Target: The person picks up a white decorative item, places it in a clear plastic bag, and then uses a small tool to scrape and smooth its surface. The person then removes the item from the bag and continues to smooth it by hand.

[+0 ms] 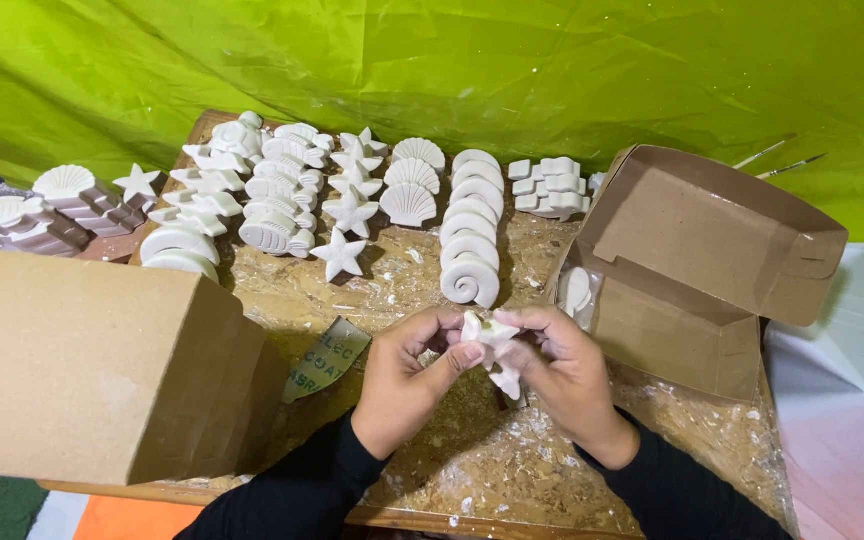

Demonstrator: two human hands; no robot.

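Plaster star (493, 345) btwn both hands, left hand (407, 375) & right hand (562, 370) grips closed on it

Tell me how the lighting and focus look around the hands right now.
Head view: even, soft light, no glare; the white star piece between left hand and right hand is sharp, slightly washed out; faint shadows under the hands on the board.

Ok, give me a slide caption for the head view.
Both hands hold a white plaster starfish above a dusty board.
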